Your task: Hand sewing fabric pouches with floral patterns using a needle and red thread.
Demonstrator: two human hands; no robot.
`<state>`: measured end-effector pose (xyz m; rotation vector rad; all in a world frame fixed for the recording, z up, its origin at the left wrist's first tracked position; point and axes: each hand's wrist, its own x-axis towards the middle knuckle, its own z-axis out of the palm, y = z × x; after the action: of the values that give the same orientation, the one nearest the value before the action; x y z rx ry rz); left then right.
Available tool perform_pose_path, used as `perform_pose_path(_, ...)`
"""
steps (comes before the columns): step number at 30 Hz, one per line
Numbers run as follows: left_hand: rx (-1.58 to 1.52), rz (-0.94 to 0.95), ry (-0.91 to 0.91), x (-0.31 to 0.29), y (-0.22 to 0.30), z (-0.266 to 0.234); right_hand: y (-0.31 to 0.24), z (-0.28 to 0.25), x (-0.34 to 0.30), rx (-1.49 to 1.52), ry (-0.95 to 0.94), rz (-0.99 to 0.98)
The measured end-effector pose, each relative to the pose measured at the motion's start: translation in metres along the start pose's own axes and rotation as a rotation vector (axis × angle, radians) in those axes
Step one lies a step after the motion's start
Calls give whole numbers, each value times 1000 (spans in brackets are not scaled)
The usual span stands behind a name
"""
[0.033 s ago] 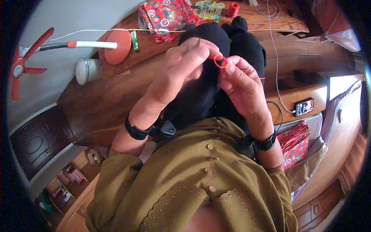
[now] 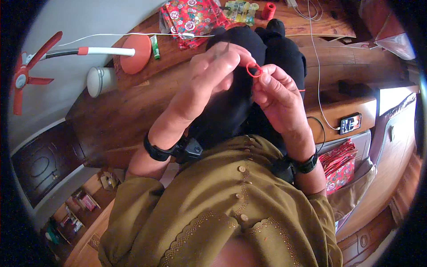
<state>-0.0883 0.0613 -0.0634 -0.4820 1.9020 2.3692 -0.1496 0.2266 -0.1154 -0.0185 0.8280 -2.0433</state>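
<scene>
Red thread loop (image 2: pixel 254 70) sits pinched between both raised hands, held above the black-clad lap (image 2: pixel 249 102). Coming up from the lower left, the left hand (image 2: pixel 213 71) curls its fingers closed, its tips meeting the loop's left side. From the right, the right hand (image 2: pixel 275 91) nips the loop's right edge with thumb and forefinger, a thin red strand (image 2: pixel 301 90) trailing past its knuckles.

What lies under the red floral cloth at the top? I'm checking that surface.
The red floral cloth lies on the wooden table. A white cord crosses its lower edge. Whatever sits beneath the cloth is covered.
</scene>
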Motion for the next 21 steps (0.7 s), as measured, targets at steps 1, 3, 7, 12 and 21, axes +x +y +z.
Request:
perform_pose_path(1, -26, 13, 27, 0, 0, 0, 1, -2, 1, 9, -13, 2)
perform_pose_path(3, 58, 80, 99, -2, -2, -1, 2, -3, 1, 18, -27, 5)
perform_pose_path(7, 221, 200, 137, -6, -7, -1, 3, -2, 2, 31, -35, 2)
perform_pose_path(12, 333, 159, 102, -10, -15, 2, 6, -3, 3, 13, -38, -2)
perform_pose_path(21, 152, 175, 110, -9, -25, 6, 3, 2, -2, -492, 58, -220)
